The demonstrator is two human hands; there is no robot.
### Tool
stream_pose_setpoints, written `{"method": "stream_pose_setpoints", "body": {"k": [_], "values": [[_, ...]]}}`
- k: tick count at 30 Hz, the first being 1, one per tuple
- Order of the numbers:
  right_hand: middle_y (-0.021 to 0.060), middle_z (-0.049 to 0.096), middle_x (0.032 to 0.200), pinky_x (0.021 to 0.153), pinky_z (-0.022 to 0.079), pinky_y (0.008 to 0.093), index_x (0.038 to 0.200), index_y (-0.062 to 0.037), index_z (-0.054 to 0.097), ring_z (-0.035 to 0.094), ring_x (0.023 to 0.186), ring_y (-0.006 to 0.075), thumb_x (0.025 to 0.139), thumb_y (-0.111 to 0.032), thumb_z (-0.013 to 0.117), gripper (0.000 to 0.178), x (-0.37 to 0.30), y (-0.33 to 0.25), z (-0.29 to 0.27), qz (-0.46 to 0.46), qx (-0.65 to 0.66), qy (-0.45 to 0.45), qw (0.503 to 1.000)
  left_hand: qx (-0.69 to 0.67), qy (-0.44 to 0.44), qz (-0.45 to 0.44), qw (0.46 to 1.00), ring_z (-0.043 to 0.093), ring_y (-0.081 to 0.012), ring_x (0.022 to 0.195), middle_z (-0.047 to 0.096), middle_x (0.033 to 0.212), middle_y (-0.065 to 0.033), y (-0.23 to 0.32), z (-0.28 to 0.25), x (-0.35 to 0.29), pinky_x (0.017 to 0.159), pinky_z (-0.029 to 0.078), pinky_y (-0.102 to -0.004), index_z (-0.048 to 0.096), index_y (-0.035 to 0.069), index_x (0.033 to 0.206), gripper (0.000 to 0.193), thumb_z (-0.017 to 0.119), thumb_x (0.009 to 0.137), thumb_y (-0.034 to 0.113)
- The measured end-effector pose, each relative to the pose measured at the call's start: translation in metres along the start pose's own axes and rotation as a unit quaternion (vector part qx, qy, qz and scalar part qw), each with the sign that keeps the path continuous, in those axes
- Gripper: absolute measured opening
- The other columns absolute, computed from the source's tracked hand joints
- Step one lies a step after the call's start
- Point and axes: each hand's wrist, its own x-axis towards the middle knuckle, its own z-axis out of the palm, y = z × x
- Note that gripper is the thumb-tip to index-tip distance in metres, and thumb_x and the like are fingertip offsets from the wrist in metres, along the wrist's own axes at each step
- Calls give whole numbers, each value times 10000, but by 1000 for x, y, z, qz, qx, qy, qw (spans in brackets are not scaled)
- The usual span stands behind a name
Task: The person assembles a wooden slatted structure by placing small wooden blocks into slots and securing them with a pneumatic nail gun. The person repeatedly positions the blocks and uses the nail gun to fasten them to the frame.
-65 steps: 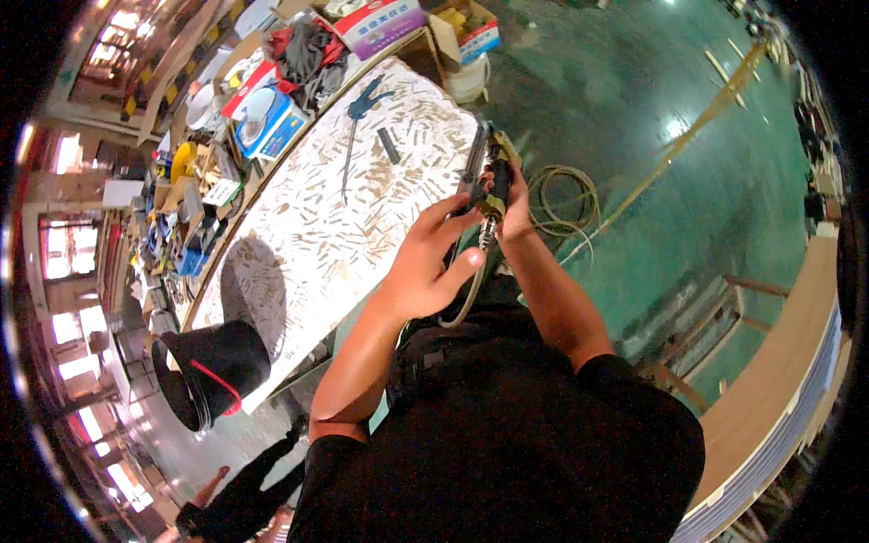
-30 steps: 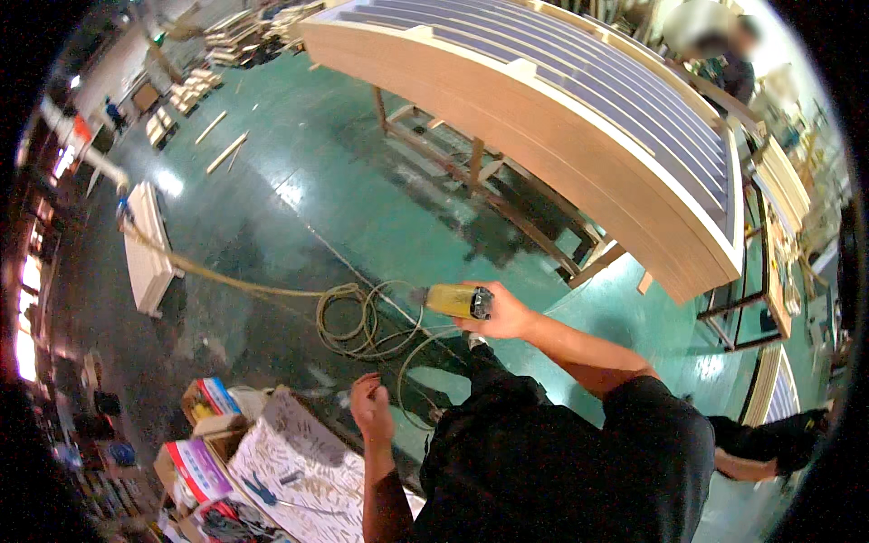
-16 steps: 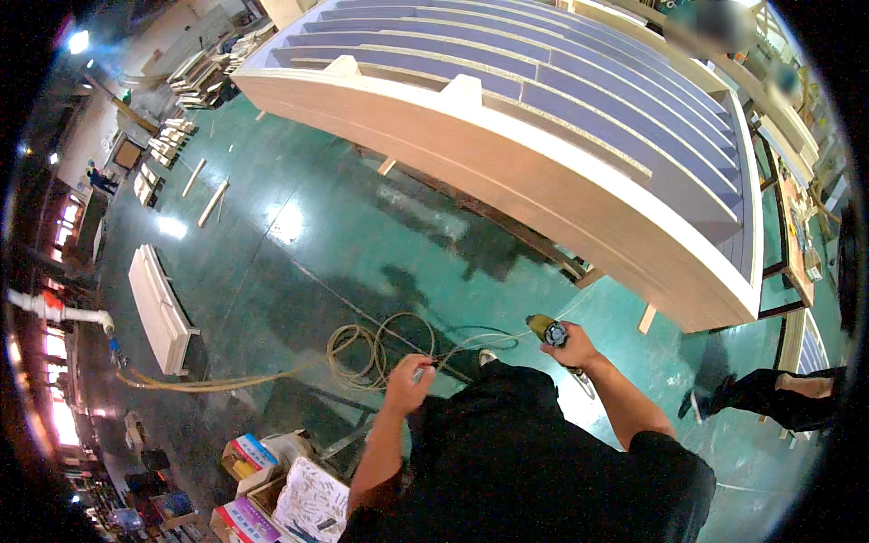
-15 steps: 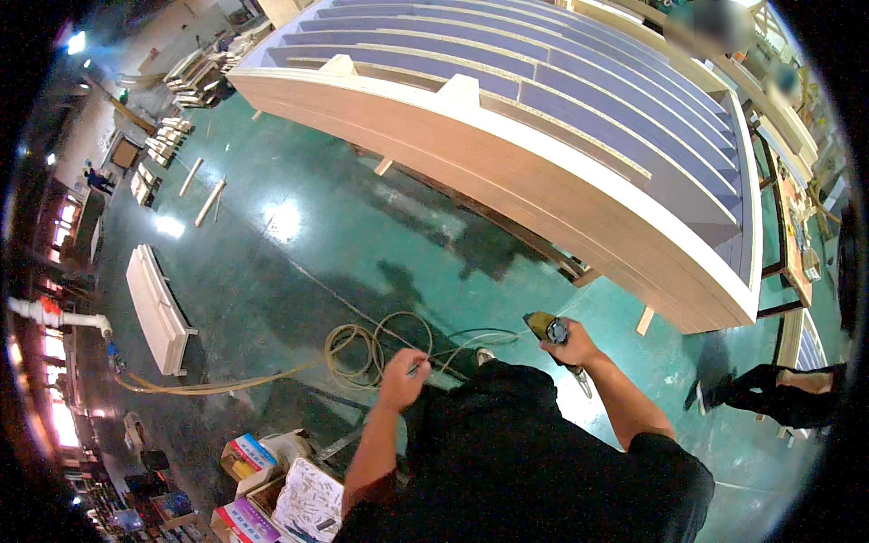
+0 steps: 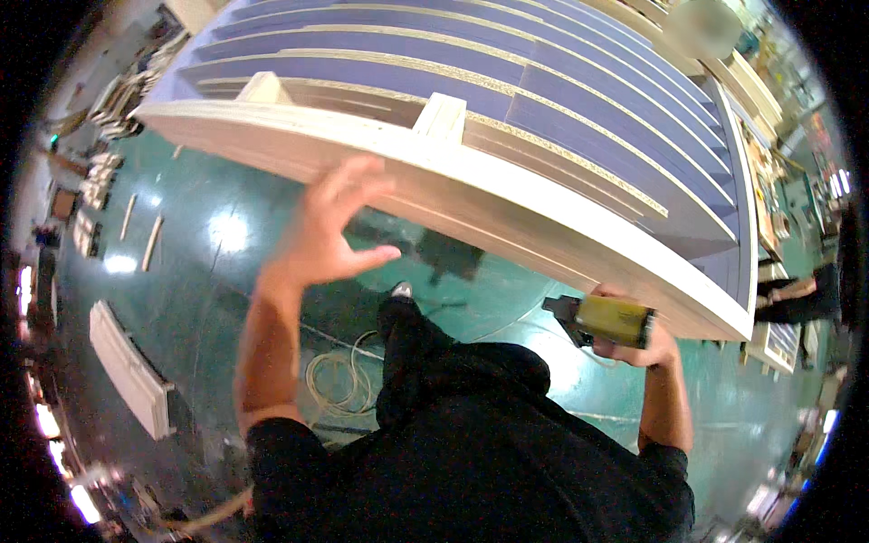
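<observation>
My left hand (image 5: 328,226) is raised with its fingers spread, slightly blurred, in front of the near long side of a big wooden frame (image 5: 543,204). It holds nothing; I cannot tell whether its fingertips touch the wood. In my right hand (image 5: 659,348) is an air nail gun (image 5: 617,321) with a yellow-green body and a black nose, held near the frame's right part. The nose points left. Inside the frame run long parallel purple-faced boards (image 5: 380,72) with raw chipboard edges. Two pale wood blocks, one of them a nearer block (image 5: 441,118), stick up along the near rim.
A coiled air hose (image 5: 337,385) lies on the green floor beside my legs. Pale stacked boards (image 5: 131,371) sit at the left. Loose sticks (image 5: 152,242) lie farther off. At the right edge stands another person in dark clothes (image 5: 810,299).
I have moved closer to the frame. My left hand has gone forward and opened toward its side, and my right hand has brought the nail gun up beside the frame.
</observation>
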Motion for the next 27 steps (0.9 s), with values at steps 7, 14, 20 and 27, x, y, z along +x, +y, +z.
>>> {"method": "stream_pose_setpoints", "body": {"k": [7, 14, 20, 27], "values": [[151, 672, 1008, 706, 532, 352, 1117, 22, 612, 654, 823, 229, 708, -295, 817, 556, 77, -113, 16, 122, 74, 79, 987, -24, -144, 170, 975, 349, -427, 1437, 274, 1619, -165, -119, -4, 126, 1181, 334, -526, 479, 169, 1468, 1051, 929, 541, 376], [165, 617, 1300, 1003, 505, 395, 1382, -22, 502, 622, 1195, 258, 687, -157, 897, 810, 177, -183, 16, 97, -209, 28, 973, -104, -217, 161, 957, 450, -424, 1372, 324, 1589, -206, -141, 29, 136, 1099, 431, -503, 536, 148, 1417, 913, 918, 595, 259], [133, 605, 1309, 1022, 504, 371, 1419, -86, 469, 613, 1188, 232, 674, -85, 903, 862, 228, -168, 17, 154, -236, 18, 959, -187, -166, 169, 953, 662, -405, 1053, 417, 1537, -232, -156, 32, 134, 912, 522, -505, 569, 146, 1357, 816, 856, 605, 275], [174, 622, 1303, 963, 513, 402, 1378, -20, 493, 635, 1149, 244, 735, -75, 856, 740, 267, -170, 8, 160, -253, -33, 953, -172, -178, 144, 958, 682, -356, 1023, 426, 1533, -213, -156, 33, 134, 835, 546, -481, 587, 135, 1326, 767, 855, 620, 269]]}}
